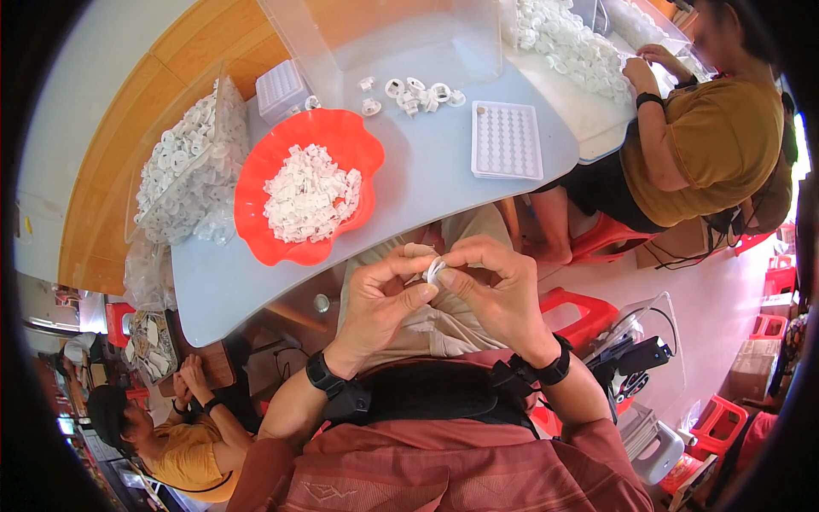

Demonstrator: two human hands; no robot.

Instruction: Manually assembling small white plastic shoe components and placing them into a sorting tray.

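Observation:
My left hand and my right hand meet over my lap, below the table's near edge. Together they pinch a small white plastic ring part between thumbs and fingertips. A second small white piece shows at my left fingertips. Ahead on the pale grey table stands a red scalloped bowl heaped with small white plastic pieces. Several loose white rings lie farther back, and a white grid tray lies to the right.
A clear bag of white rings stands left of the bowl, a small white box and a clear bin behind. A person in a mustard shirt works at right, another at lower left. Red stools stand around.

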